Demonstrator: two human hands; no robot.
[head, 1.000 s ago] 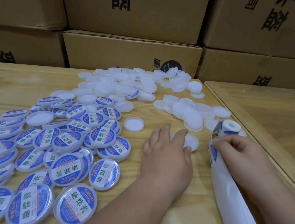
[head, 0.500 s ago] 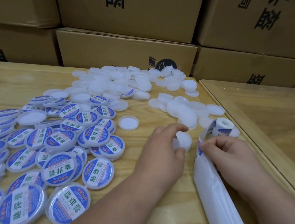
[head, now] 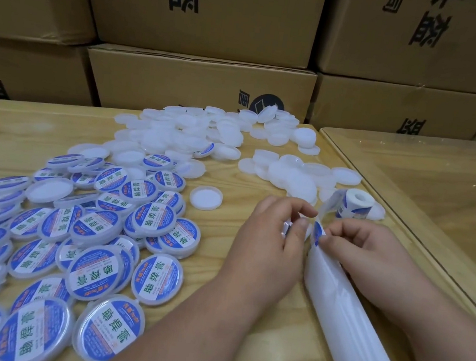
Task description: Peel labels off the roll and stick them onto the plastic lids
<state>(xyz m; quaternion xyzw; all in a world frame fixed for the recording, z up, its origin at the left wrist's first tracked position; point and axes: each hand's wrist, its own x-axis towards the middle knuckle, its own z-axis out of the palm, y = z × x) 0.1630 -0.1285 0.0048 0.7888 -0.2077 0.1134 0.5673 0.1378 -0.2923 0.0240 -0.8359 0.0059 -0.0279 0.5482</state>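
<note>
Left hand pinches a bare white lid beside the right hand, which pinches a blue label off the backing strip; next, probably press it centred.

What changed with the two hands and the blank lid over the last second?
The left hand, first flat on a blank lid, curled round it, lifted it and carried it right toward the label pinched by the right hand. The label roll, backing strip and piles of lids stayed put.

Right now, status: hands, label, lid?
Left hand pinching a bare lid. Right hand peeling label off the backing strip. Nothing in the way.
</note>
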